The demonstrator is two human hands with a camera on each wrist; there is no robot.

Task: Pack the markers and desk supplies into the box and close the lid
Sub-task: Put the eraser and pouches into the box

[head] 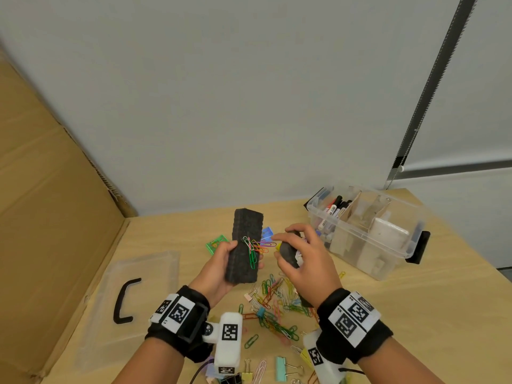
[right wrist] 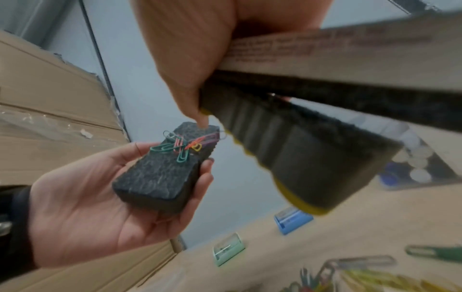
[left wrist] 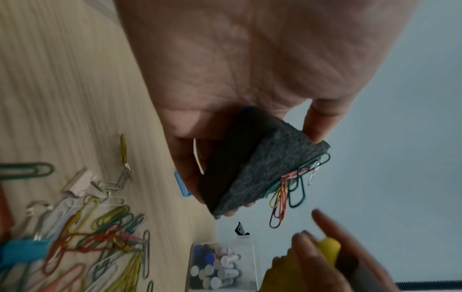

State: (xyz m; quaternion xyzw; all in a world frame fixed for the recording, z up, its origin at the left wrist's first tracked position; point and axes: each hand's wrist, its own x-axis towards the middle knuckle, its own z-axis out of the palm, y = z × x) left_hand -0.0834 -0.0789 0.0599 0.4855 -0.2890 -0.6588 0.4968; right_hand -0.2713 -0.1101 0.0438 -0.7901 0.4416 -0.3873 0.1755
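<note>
The left hand [head: 221, 268] is gripping a felt eraser [head: 243, 248] with paper clips [head: 256, 248] clinging, the right hand [head: 303, 257] is holding two other erasers [right wrist: 300, 150], so its free fingertip should probably be pulling the clips off first.

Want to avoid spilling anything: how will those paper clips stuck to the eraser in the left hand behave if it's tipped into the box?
The paper clips cling to the eraser while held upright, so probably magnetically. Several dangle off its edge, so a knock might shed them. The left hand grips the eraser's sides, clear of them.

Wooden table [head: 388, 314], scattered paper clips [head: 277, 300], clear box [head: 368, 231], lid [head: 133, 300]
</note>
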